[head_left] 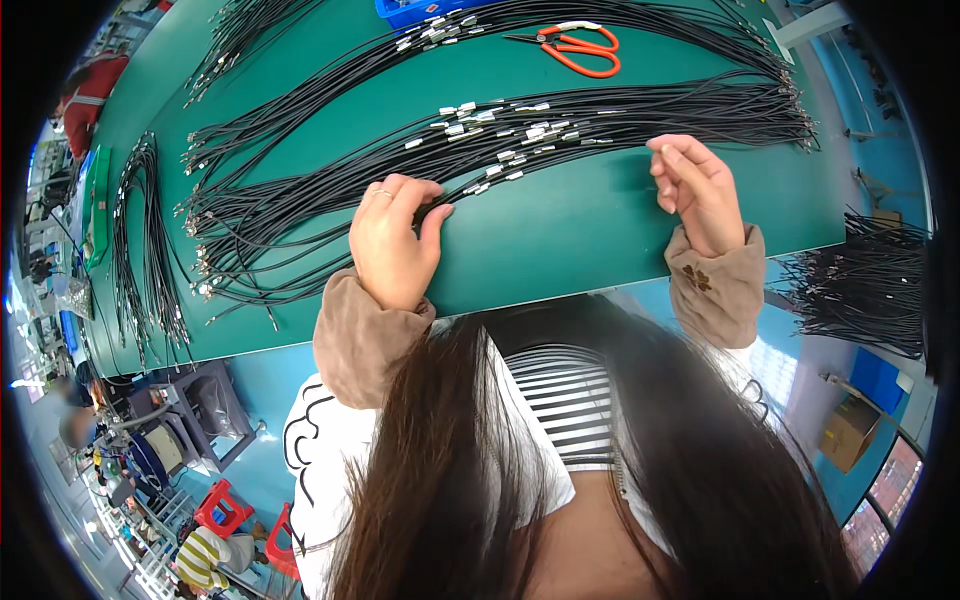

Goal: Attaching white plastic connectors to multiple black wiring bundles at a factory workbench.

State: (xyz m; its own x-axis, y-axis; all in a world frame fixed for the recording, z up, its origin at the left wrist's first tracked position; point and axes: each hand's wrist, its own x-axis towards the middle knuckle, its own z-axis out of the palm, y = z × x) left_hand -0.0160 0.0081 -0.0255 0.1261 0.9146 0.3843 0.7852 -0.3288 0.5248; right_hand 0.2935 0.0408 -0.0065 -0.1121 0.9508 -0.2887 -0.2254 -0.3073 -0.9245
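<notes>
Long black cables (375, 170) with white tags and metal ends lie in a wide bundle across the green table. My left hand (393, 240) is at the bundle's near side, thumb and fingers closed around a black cable (462, 194). Farther right, my right hand (703, 190) has its fingers curled, and its thumb and index fingertips pinch near the same cable's right stretch. The cable's part inside each hand is hidden by the fingers. White tags (495, 180) sit on the cables between my hands.
Orange-handled cutters (582, 48) lie beyond the bundle, beside another cable bundle (330, 85). A blue bin (420, 12) stands at the far edge. More cables hang over the table's left (145, 230); another pile (865, 285) lies to the right. Red stools (222, 508) stand at lower left.
</notes>
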